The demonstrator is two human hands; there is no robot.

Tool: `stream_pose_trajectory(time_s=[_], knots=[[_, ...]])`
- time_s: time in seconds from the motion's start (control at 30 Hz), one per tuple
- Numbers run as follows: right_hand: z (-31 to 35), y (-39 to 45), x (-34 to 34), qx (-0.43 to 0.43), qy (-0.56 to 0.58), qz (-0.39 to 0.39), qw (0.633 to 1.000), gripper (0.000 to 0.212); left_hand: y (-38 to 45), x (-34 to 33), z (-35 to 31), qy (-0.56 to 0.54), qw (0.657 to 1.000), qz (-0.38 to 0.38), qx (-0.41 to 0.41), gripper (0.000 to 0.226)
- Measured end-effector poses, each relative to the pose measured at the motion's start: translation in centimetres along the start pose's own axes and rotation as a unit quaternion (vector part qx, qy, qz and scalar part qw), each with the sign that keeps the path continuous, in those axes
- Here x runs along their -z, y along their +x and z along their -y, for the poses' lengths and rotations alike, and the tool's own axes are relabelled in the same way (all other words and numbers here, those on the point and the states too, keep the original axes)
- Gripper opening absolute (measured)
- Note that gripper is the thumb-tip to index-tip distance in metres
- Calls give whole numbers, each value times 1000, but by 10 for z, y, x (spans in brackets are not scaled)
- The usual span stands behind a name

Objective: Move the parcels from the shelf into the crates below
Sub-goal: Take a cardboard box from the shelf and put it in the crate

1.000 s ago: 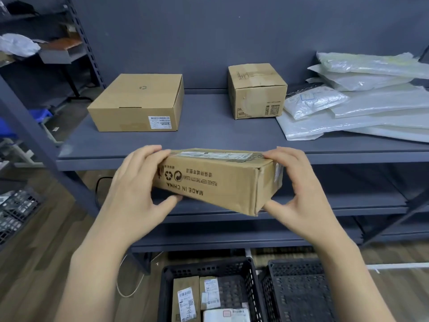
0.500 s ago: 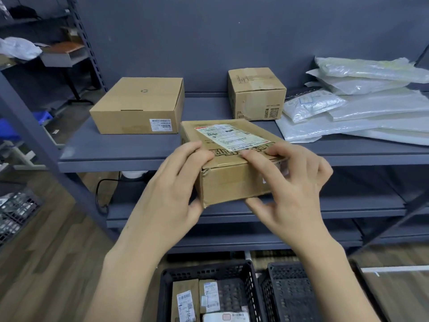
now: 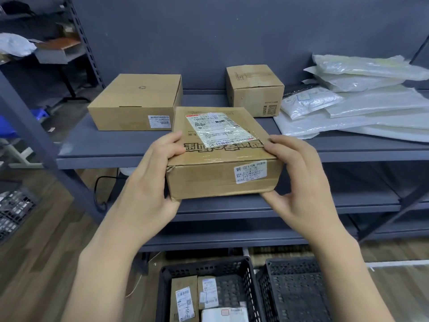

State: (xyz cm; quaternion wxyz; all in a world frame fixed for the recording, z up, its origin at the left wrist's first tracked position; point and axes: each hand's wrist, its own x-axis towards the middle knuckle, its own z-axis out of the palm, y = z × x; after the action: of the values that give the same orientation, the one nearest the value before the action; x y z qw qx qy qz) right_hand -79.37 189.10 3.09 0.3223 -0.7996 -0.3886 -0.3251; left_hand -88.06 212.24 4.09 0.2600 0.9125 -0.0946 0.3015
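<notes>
I hold a brown cardboard parcel with a white shipping label on top, in the air in front of the grey shelf. My left hand grips its left end and my right hand grips its right end. On the shelf sit a wide flat box, a small cube box and a pile of white plastic mailers. Two black crates stand on the floor below: the left crate holds several small parcels, the right crate shows only its mesh bottom.
Two lower grey shelf boards lie between the parcel and the crates. A slanted upright post stands at the left. Another rack with clutter is at the far left, and a dark basket sits on the wooden floor.
The parcel has been turned in my hands from its printed side to label-up, then rotated so a small side label faces me. Both hands shifted to its ends.
</notes>
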Motion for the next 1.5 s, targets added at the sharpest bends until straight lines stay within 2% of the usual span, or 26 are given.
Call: stream_pose_trajectory(time_s=[0.17, 0.37, 0.53, 0.67, 0.87, 1.07, 1.37, 1.5], knots=[[2, -2, -4, 0, -3, -45, 999, 57, -4, 4, -10, -3, 995, 44, 84, 88], [10, -2, -6, 6, 77, -19, 997, 61, -6, -2, -11, -25, 996, -25, 86, 71], [17, -4, -10, -32, 140, 50, 988, 76, -6, -8, -9, 5, 994, -104, 33, 68], [19, -6, -9, -78, 154, 31, 984, 78, -9, -11, 0, 21, 989, -145, -9, 65], [13, -10, -14, -96, 116, 48, 987, 82, -18, -20, 7, -19, 992, -124, 17, 72], [15, -19, -17, -114, 129, 61, 983, 87, -21, -23, 8, -4, 995, -94, 14, 99], [19, -30, -25, -136, 124, 69, 980, 88, -32, -31, 13, -1, 998, -64, 17, 96], [20, -47, -35, -160, 129, 89, 975, 85, -47, -44, 22, -14, 998, -47, 47, 95]])
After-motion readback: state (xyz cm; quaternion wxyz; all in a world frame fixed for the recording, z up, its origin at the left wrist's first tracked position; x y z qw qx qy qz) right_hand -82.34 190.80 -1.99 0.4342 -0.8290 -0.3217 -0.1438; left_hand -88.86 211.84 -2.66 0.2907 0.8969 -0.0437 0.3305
